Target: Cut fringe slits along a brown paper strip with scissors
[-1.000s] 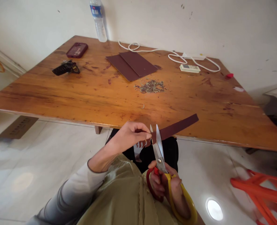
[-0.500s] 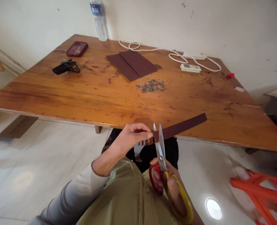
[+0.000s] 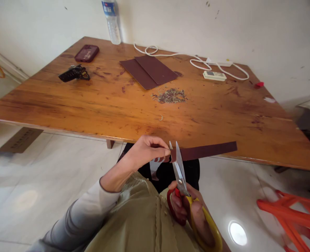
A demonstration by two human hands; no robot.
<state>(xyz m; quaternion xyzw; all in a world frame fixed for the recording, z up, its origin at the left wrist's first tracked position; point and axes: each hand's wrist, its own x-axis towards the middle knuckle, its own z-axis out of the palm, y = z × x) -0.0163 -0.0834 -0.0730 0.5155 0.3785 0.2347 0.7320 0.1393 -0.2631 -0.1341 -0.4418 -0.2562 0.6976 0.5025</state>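
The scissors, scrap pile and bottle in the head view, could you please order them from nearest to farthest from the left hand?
1. Scissors, just right of the left hand.
2. Scrap pile, ahead on the table.
3. Bottle, by the wall.

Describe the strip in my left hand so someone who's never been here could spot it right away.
From the wooden table, go to its near edge, where the left hand meets the scissors. The long maroon strip runs rightward from that hand's fingertips, passing between the open blades. It is narrow and held up, unlike the two wide maroon sheets lying flat farther back.
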